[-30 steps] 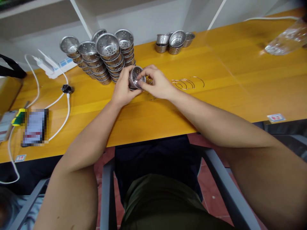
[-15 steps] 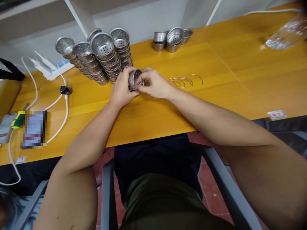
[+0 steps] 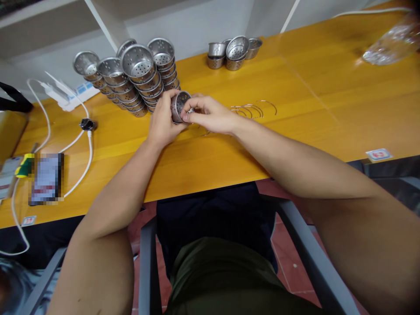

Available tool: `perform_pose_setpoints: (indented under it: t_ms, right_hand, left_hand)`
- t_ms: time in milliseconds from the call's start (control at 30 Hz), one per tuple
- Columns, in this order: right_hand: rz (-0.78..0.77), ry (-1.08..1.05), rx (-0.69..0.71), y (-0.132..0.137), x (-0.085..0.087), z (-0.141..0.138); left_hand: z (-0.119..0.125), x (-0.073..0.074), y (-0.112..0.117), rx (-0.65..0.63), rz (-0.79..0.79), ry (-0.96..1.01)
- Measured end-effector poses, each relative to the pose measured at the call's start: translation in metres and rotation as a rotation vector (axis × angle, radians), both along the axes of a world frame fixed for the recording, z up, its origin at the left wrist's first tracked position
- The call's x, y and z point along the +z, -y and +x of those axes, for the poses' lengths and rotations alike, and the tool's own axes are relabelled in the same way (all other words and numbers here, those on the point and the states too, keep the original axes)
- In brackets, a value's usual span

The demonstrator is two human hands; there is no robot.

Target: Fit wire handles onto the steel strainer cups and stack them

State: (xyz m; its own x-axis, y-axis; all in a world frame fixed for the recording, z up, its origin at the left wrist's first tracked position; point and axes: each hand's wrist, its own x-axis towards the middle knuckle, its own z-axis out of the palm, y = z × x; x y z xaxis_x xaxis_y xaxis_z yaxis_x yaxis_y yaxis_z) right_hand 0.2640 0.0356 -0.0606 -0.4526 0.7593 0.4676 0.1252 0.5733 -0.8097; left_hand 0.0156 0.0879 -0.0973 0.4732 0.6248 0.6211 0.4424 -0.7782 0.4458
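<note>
A small perforated metal cup is tilted on its side above the table, its mouth turned to the right. My left hand is wrapped round its left side and base. At the cup's rim, my right hand has thumb and fingers pinched together; whether a thin wire is between them I cannot make out. Several curved thin wires lie on the table just right of my right hand. Behind my left hand stand tall stacks of matching perforated cups.
More metal cups sit at the back of the table. Clear plastic wrapping lies at the far right. To the left are a power strip, white cables, a phone and a yellow-green object.
The cup has turned slightly and shifted a little left with my left hand. My right hand's fingers have moved left along with the rim.
</note>
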Motion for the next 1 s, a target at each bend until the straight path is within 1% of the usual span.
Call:
perform_pose_setpoints:
  t_ms: [67,133,200,333,433,567,667,767,900,1000]
  right_hand:
    - [-0.040,-0.040,0.042,0.001,0.003,0.000]
    - [-0.063,-0.040,0.039,0.003,0.006,-0.001]
    - [-0.043,-0.025,-0.037,0.004,0.007,-0.002]
    - [0.080,-0.052,-0.275,0.002,0.006,-0.002]
    - [0.142,-0.018,-0.347,0.004,0.007,0.002]
    - [0.259,0.093,-0.417,0.014,0.016,0.008]
    - [0.210,0.176,-0.410,0.018,0.022,0.008]
    - [0.152,0.227,-0.394,0.018,0.024,0.006]
    - [0.124,0.167,-0.347,0.018,0.021,0.005]
    - [0.092,0.097,-0.330,0.018,0.017,0.005]
  left_hand:
    - [-0.001,0.003,0.002,0.010,-0.016,-0.010]
    - [-0.001,0.004,0.002,0.020,-0.016,-0.014]
    - [-0.001,0.004,0.001,0.017,-0.009,-0.012]
    - [0.001,0.001,0.001,-0.020,0.013,-0.003]
    - [0.006,-0.002,0.003,-0.035,0.014,-0.006]
    - [0.012,-0.004,0.007,-0.015,-0.024,-0.019]
    - [0.011,-0.005,0.008,0.015,-0.035,-0.031]
    - [0.008,-0.006,0.005,0.033,-0.030,-0.032]
    - [0.005,-0.010,-0.002,0.009,-0.023,-0.015]
    - [0.006,-0.010,-0.003,-0.007,-0.019,0.002]
